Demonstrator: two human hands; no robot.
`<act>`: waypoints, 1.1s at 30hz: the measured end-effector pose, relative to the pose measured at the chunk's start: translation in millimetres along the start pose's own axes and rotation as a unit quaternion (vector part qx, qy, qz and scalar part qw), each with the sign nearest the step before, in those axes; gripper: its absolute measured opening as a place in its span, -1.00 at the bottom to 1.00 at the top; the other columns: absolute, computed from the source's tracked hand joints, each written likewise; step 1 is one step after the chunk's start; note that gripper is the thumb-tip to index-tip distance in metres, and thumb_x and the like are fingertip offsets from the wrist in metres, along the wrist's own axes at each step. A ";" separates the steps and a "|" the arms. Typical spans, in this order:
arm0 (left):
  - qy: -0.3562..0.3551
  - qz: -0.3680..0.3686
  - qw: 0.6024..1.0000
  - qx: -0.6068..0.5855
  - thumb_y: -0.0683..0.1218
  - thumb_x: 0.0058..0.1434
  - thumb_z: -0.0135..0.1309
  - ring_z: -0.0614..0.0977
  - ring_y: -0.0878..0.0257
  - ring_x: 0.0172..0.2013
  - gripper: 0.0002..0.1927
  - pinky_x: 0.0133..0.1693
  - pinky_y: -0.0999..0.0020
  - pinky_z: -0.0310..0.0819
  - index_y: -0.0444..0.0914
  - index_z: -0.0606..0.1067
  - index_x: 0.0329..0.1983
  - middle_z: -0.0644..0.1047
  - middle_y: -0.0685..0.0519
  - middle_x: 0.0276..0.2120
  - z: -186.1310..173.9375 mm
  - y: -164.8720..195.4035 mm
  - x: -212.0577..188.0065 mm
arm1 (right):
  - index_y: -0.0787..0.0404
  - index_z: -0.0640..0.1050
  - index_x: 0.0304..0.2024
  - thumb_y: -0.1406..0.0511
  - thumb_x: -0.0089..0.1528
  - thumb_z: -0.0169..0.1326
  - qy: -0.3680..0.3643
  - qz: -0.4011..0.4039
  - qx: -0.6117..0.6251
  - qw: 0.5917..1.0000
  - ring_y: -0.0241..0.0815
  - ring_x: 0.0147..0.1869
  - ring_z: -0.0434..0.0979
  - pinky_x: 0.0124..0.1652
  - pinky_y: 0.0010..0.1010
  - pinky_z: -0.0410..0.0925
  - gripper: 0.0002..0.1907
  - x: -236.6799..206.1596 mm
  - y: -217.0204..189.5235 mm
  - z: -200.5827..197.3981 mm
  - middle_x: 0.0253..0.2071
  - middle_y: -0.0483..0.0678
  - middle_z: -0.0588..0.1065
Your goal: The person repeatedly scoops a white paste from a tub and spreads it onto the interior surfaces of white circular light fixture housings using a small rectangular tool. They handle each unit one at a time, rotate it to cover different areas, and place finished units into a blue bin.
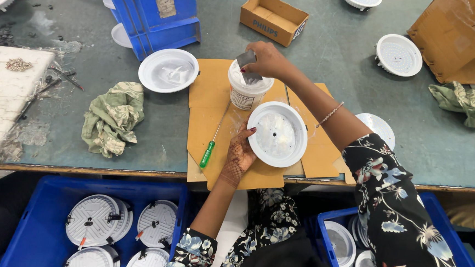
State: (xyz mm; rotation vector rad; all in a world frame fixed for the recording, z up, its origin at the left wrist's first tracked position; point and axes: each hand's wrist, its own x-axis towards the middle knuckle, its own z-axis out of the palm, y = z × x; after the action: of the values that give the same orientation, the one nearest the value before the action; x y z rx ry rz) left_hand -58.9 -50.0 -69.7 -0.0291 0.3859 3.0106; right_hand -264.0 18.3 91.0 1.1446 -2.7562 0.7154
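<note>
The left hand rests at the near-left rim of a round white lamp housing, fingers curled onto its edge and steadying it on sheets of brown cardboard that cover the middle of the grey-green table; the right hand is closed around a flat grey scraper, its blade dipped into a white tub of white paste that stands just beyond the housing. A green-handled screwdriver lies on the cardboard just left of the left hand; further left sit a second white housing and a crumpled green cloth. A small open cardboard box stands past the tub; below the table edge — on either side of the person — blue crates hold more round fittings.
</note>
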 end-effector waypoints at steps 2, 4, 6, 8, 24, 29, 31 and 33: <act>-0.009 -0.003 1.000 -0.010 -0.30 0.14 0.04 0.45 0.05 0.27 -0.33 0.28 0.04 0.39 -0.24 0.34 0.38 0.45 -0.09 0.22 -0.1 0.5 0.0 | 0.32 0.58 -0.05 0.19 -0.01 0.45 0.067 -0.027 0.014 0.997 0.18 -0.01 0.56 -0.05 -0.16 0.40 -0.44 -1.0 0.0 3.6 -0.10 0.25 0.55; -0.005 0.000 1.000 0.000 -0.30 0.14 0.04 0.45 0.05 0.27 -0.33 0.28 0.03 0.39 -0.25 0.34 0.38 0.45 -0.10 0.22 0.6 1.5 -0.6 | 0.33 0.60 -0.10 0.24 0.03 0.43 0.084 -0.008 0.041 0.996 0.12 -0.08 0.60 -0.13 -0.19 0.44 -0.54 -2.6 1.2 6.0 -0.11 0.24 0.56; 0.002 0.000 1.000 0.006 -0.30 0.14 0.04 0.45 0.05 0.26 -0.34 0.28 0.03 0.40 -0.25 0.34 0.38 0.45 -0.10 0.21 1.7 2.6 -1.7 | 0.34 0.61 -0.15 0.29 0.10 0.36 0.069 0.043 0.110 0.991 0.06 -0.17 0.63 -0.22 -0.26 0.46 -0.66 -6.3 1.6 5.9 -0.15 0.24 0.59; 0.009 -0.004 1.000 0.006 -0.30 0.14 0.03 0.46 0.05 0.26 -0.34 0.27 0.02 0.40 -0.24 0.34 0.38 0.45 -0.09 0.21 2.8 3.4 -2.5 | 0.36 0.61 -0.19 0.34 0.19 0.25 0.021 0.125 0.219 0.968 -0.03 -0.27 0.66 -0.35 -0.37 0.48 -0.79 -11.8 3.2 3.2 -0.22 0.24 0.63; 0.023 -0.005 1.000 0.005 -0.25 0.15 0.09 0.50 0.07 0.21 -0.36 0.27 0.05 0.41 -0.23 0.35 0.36 0.48 -0.07 0.16 -1.7 -2.3 3.6 | 0.30 0.48 0.05 0.51 0.26 0.02 0.039 0.177 0.398 0.899 -0.18 -0.06 0.63 -0.08 -0.41 0.57 -0.71 -75.0 52.7 -24.5 -0.08 -0.03 0.54; 0.020 -0.003 1.000 -0.004 -0.17 0.21 0.17 0.52 0.10 0.18 -0.48 0.24 0.07 0.43 -0.22 0.41 0.27 0.52 -0.02 0.12 -12.7 -11.3 13.8 | 0.32 0.55 0.11 0.50 0.29 -0.08 0.072 0.137 0.408 0.900 -0.32 -0.01 0.56 0.05 -0.45 0.46 -0.64 -145.9 66.5 -36.1 -0.07 -0.13 0.57; 0.033 0.003 0.999 0.007 -0.14 0.22 0.20 0.54 0.12 0.16 -0.52 0.23 0.08 0.46 -0.21 0.43 0.22 0.53 0.01 0.10 -19.8 -16.2 19.8 | 0.32 0.55 0.13 0.51 0.27 -0.06 0.098 0.146 0.384 0.906 -0.31 -0.04 0.55 0.05 -0.47 0.44 -0.61 -181.5 67.2 -26.6 -0.13 -0.12 0.52; 0.047 0.007 0.999 0.012 -0.12 0.24 0.22 0.54 0.15 0.15 -0.56 0.22 0.08 0.48 -0.19 0.43 0.18 0.53 0.04 0.09 -26.4 -20.5 25.1 | 0.33 0.56 0.14 0.51 0.27 -0.04 0.138 0.144 0.395 0.897 -0.32 -0.05 0.55 0.06 -0.49 0.45 -0.61 -213.8 61.6 -5.7 -0.16 -0.14 0.49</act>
State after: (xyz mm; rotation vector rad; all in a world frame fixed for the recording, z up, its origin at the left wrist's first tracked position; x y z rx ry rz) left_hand -81.5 -34.4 -101.1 -0.1659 0.4332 3.0255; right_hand -153.1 198.0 21.0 0.5964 -2.4296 1.9788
